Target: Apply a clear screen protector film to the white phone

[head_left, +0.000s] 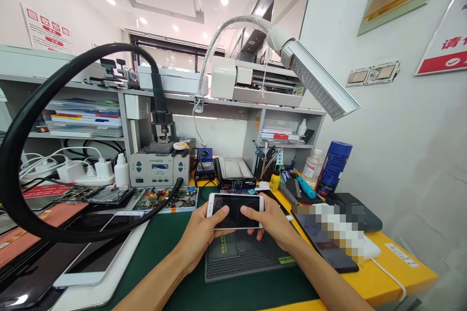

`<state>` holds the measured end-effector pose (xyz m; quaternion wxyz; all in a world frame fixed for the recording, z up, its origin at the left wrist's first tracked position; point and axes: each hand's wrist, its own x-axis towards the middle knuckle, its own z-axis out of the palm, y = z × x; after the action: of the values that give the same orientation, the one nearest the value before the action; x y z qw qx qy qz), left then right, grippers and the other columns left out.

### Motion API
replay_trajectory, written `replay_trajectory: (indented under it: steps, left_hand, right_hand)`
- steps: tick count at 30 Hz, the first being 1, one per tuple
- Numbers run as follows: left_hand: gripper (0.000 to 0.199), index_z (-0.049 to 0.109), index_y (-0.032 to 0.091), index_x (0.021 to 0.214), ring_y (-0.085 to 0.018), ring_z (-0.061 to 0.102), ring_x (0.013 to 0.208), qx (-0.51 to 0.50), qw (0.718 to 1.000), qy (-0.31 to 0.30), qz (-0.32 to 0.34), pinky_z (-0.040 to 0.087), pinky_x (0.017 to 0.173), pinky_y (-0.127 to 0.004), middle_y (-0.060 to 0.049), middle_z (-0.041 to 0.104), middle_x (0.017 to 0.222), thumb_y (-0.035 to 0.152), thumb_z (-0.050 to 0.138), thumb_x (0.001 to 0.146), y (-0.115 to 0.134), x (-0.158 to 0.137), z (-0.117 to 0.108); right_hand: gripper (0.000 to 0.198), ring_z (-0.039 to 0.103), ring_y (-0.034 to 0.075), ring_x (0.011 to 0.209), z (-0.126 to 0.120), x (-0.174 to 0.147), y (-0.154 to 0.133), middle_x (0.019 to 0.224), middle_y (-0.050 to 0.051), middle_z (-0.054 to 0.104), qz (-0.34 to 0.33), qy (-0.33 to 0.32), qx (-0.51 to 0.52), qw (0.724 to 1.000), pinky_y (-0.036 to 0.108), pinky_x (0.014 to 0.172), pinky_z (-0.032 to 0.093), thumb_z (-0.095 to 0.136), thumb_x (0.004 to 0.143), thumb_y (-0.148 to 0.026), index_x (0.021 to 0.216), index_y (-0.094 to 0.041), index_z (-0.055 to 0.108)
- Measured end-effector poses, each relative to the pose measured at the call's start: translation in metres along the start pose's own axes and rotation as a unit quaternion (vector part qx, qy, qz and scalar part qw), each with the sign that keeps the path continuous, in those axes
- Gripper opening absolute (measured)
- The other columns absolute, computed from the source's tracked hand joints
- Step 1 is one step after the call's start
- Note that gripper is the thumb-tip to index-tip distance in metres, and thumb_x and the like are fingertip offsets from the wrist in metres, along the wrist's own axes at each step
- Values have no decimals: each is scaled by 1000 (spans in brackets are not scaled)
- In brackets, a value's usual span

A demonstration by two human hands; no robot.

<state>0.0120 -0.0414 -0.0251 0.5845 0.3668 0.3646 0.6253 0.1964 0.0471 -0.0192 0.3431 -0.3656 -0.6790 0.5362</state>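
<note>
Holding a white phone (237,206) sideways, dark screen facing the camera, above a grey perforated mat (251,255) on the desk (375,289). Curling the fingers of the left hand (202,226) around its left end and those of the right hand (273,218) around its right end, laying both thumbs over the screen. Showing 回收价格 in red blocks on the poster (46,30) on the left wall (85,5), and 请 in red on the partly cut-off sign (447,53) on the right wall (368,141). Displaying green print on the mat and lettering on the grey station (151,170), both too small to make out.
</note>
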Motion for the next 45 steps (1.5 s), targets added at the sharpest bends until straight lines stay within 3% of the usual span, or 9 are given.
replay_trajectory:
  steps: [8,19,27,32,35,39,45]
  left_hand:
    - [39,69,19,119,-28,70,106,-9,1000,8,-10,60,90,-40,-12,73,119,34,78,84,1,1,0]
    - [35,67,17,115,-28,70,105,-7,1000,15,-18,61,91,-42,-13,72,117,33,78,85,1,2,-2]
    - [37,67,17,113,-26,70,94,72,995,67,-1,65,73,-36,-11,73,109,38,77,84,5,2,-1]
    - [38,68,15,108,-23,69,74,192,978,56,55,62,55,-30,-8,72,87,43,74,83,3,0,2]
    - [37,66,17,107,-20,67,61,265,957,74,93,56,45,-25,-6,71,82,43,73,82,1,-1,4]
    - [35,62,18,101,-21,68,60,296,943,117,93,53,42,-25,-6,70,81,43,74,80,1,-2,5]
    - [39,54,22,95,-20,65,61,345,914,191,99,48,44,-24,-4,68,81,49,75,78,-4,0,1]
  right_hand:
    - [54,68,17,52,-1,-2,-3,72,1,70,-2,-22,27,999,18,34,46,68,80,-67,103,-19,55]
    - [48,68,18,53,-5,-3,-3,73,1,70,-18,-65,61,996,21,35,49,58,89,-66,102,-20,53]
    - [42,69,18,53,-2,-2,-1,77,1,70,10,-82,93,992,23,35,51,62,90,-59,106,-22,51]
    - [47,67,18,49,3,-1,3,69,1,69,17,3,-6,1000,20,33,48,71,83,-59,100,-19,54]
    - [44,67,18,54,3,1,6,72,1,66,16,30,0,999,21,34,49,73,82,-57,97,-20,56]
    - [37,66,19,68,3,1,6,77,0,60,3,37,41,998,24,37,55,70,85,-56,91,-22,59]
    - [39,64,18,63,8,-2,5,73,-2,56,-5,-16,54,998,29,41,59,60,91,-60,87,-22,53]
